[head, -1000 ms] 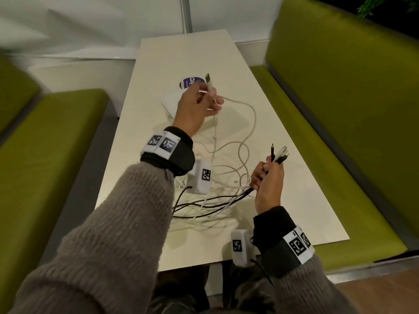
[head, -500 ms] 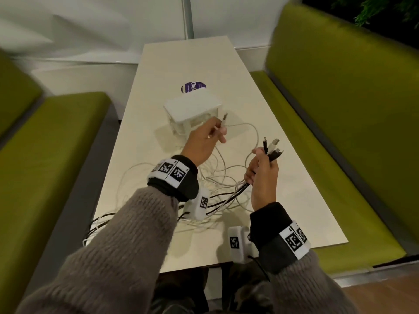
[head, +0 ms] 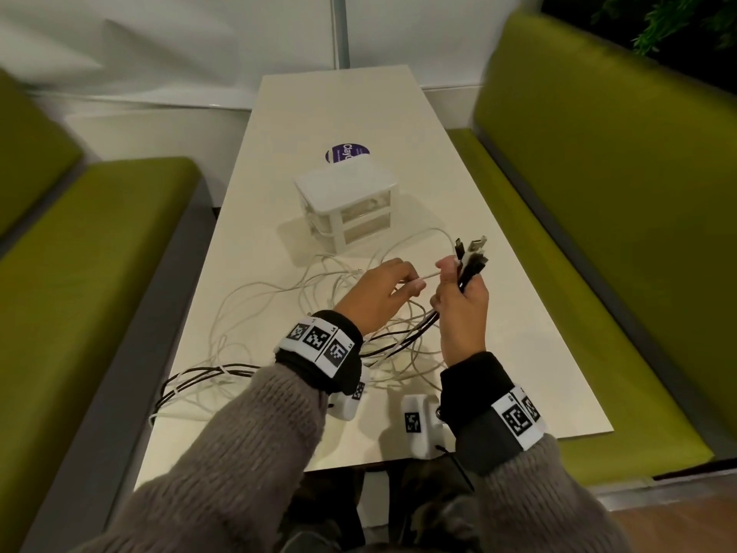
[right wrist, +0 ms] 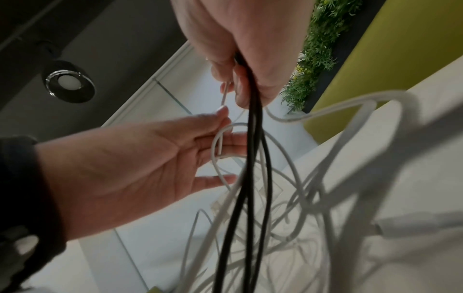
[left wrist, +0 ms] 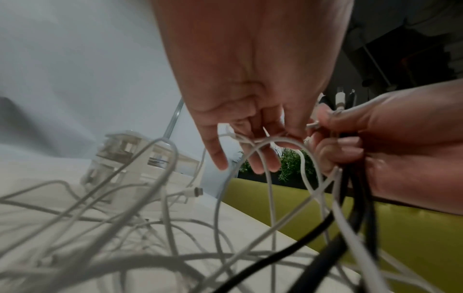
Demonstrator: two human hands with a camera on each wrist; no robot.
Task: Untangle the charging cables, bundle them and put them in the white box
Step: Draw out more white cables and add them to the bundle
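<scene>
White box (head: 346, 201): one, two drawers, surface (head: 518, 353) at 12 o'clock. Right hand (head: 462, 301) fingers clenched round plug bunch (head: 470, 255), two black cables (right wrist: 253, 158) visible. Left hand (head: 375, 297) fingers pinching one white cable end (head: 428, 275).

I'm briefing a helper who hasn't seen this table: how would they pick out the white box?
Start at the long pale table between the green benches. Past the cable tangle, toward the far end, stands the white box, just in front of a round purple sticker. It is the only boxy thing there: a flat white top over two clear-fronted drawers.
</scene>
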